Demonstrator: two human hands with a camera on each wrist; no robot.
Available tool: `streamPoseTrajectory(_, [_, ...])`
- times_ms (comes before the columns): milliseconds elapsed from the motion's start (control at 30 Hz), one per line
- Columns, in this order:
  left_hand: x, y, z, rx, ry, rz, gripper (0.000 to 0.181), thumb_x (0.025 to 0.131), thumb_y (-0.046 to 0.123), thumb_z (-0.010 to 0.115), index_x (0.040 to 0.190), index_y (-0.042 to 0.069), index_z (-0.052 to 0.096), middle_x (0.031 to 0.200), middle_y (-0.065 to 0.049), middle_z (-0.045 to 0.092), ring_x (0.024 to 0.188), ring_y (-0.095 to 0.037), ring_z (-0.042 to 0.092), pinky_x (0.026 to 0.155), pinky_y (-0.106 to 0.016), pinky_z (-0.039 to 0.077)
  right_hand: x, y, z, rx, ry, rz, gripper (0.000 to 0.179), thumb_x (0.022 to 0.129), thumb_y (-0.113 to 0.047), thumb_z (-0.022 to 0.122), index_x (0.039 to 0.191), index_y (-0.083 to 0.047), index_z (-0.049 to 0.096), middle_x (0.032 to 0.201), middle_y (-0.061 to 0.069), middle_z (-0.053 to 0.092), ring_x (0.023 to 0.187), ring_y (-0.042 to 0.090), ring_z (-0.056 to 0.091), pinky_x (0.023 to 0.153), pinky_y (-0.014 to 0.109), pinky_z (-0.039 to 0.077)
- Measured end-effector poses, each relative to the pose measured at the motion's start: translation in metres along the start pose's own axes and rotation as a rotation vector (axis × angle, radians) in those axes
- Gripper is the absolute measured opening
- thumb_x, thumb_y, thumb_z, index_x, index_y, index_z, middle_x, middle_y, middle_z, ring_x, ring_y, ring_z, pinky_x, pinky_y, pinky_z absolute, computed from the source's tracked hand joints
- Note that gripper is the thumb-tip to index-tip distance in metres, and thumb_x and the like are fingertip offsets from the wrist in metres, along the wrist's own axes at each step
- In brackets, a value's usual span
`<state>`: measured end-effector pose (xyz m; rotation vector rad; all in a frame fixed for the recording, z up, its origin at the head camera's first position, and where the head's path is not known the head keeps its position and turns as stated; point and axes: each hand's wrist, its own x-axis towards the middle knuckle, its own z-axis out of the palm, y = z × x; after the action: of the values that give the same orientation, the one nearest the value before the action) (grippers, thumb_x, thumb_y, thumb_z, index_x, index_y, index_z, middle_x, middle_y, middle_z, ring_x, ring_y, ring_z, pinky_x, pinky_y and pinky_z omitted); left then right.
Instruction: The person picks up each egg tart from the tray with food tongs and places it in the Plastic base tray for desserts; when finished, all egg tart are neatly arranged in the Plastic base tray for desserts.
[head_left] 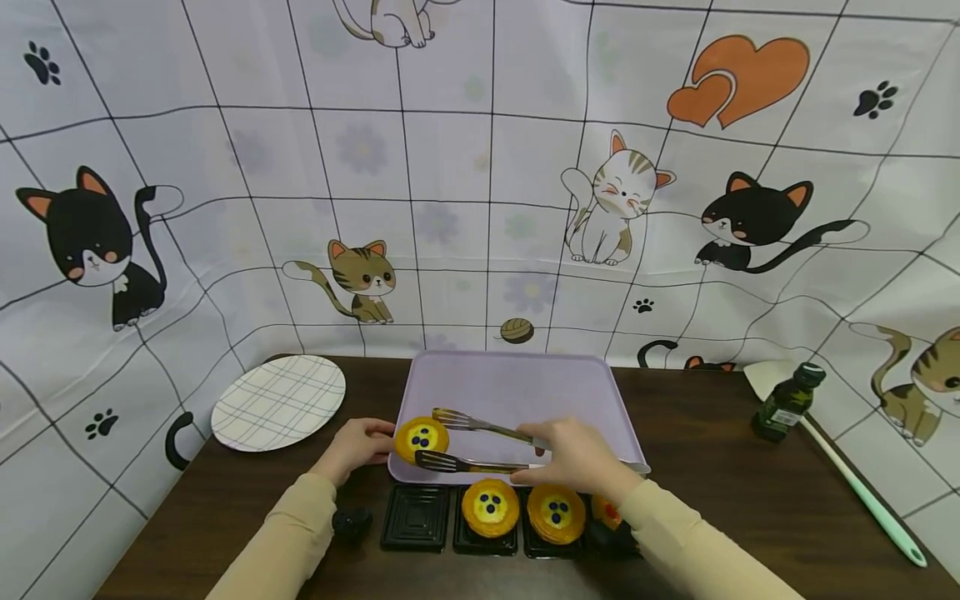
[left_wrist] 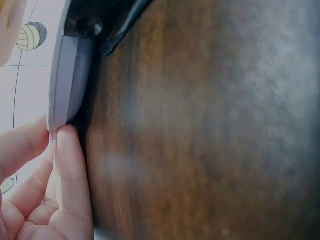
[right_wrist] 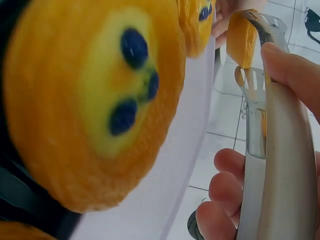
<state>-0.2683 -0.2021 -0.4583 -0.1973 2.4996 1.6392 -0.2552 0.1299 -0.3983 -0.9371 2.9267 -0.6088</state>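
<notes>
In the head view my left hand [head_left: 358, 446] pinches the left rim of a pale lilac tray [head_left: 517, 387]; thumb and finger meet on its edge [left_wrist: 65, 87] in the left wrist view. My right hand [head_left: 573, 457] holds metal tongs [head_left: 491, 428] low over the tray, their slotted ends pointing left. Between those ends is a round golden tart [head_left: 420, 439] with dark blue berries, at the tray's left side. The right wrist view shows the tart [right_wrist: 240, 42] side-on between the tong ends. Whether they squeeze it is unclear.
Black square containers [head_left: 415, 518] line the tray's near side. Berry tarts [head_left: 490, 508] sit in two; a red-topped one [head_left: 606, 512] is partly hidden by my right arm. A checked plate [head_left: 277, 402] stands left, a dark bottle [head_left: 787, 402] and green-handled spatula [head_left: 862, 492] right.
</notes>
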Motion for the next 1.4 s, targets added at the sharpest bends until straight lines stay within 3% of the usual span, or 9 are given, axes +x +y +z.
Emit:
streamPoseTrajectory(167, [-0.001, 0.0, -0.001, -0.002, 0.008, 0.003, 0.035, 0.087, 0.003, 0.065, 0.118, -0.012, 0.058, 0.099, -0.019, 0.068, 0.082, -0.021, 0.067, 0.074, -0.036, 0.058, -0.009, -0.003, 0.0, -0.018, -0.002, -0.024, 0.067, 0.072, -0.056, 0.074, 0.122, -0.013, 0.065, 0.104, 0.001, 0.069, 0.076, 0.01, 0.059, 0.064, 0.027, 0.05])
streamPoseTrajectory(400, [0.0, -0.001, -0.001, -0.014, -0.008, 0.013, 0.038, 0.086, 0.002, 0.066, 0.119, -0.014, 0.056, 0.098, -0.019, 0.067, 0.081, -0.021, 0.067, 0.074, -0.036, 0.058, -0.023, -0.006, 0.002, -0.006, -0.004, -0.082, 0.063, 0.072, -0.055, 0.075, 0.12, -0.015, 0.066, 0.093, -0.001, 0.069, 0.071, 0.007, 0.056, 0.055, 0.021, 0.044])
streamPoseTrajectory(567, [0.001, -0.002, 0.0, 0.001, -0.002, 0.015, 0.038, 0.086, 0.003, 0.066, 0.119, -0.013, 0.057, 0.097, -0.018, 0.068, 0.081, -0.022, 0.067, 0.074, -0.035, 0.058, -0.03, -0.008, 0.005, -0.011, 0.012, -0.126, 0.062, 0.071, -0.056, 0.075, 0.117, -0.015, 0.068, 0.095, -0.002, 0.07, 0.07, 0.003, 0.054, 0.057, 0.022, 0.047])
streamPoseTrajectory(767, [0.001, -0.002, 0.0, -0.002, -0.005, 0.004, 0.039, 0.086, 0.003, 0.067, 0.12, -0.013, 0.056, 0.098, -0.019, 0.068, 0.082, -0.023, 0.068, 0.073, -0.034, 0.058, -0.035, -0.011, 0.011, -0.013, 0.015, -0.145, 0.06, 0.071, -0.056, 0.074, 0.117, -0.017, 0.068, 0.097, -0.003, 0.071, 0.072, 0.002, 0.059, 0.061, 0.024, 0.052])
streamPoseTrajectory(1133, [0.0, 0.0, -0.001, -0.003, -0.007, 0.004, 0.039, 0.086, 0.005, 0.067, 0.12, -0.012, 0.056, 0.099, -0.019, 0.066, 0.082, -0.021, 0.067, 0.075, -0.035, 0.058, -0.041, -0.012, 0.016, -0.039, 0.0, -0.177, 0.061, 0.072, -0.059, 0.072, 0.118, -0.019, 0.067, 0.086, -0.008, 0.067, 0.072, 0.002, 0.059, 0.058, 0.025, 0.05])
streamPoseTrajectory(1400, [0.001, 0.0, -0.001, -0.008, -0.004, -0.013, 0.039, 0.086, 0.004, 0.067, 0.119, -0.012, 0.056, 0.099, -0.02, 0.066, 0.082, -0.021, 0.067, 0.075, -0.034, 0.058, -0.042, -0.011, 0.02, -0.093, 0.036, -0.211, 0.059, 0.071, -0.056, 0.075, 0.116, -0.019, 0.067, 0.08, -0.009, 0.064, 0.066, 0.002, 0.054, 0.055, 0.023, 0.046])
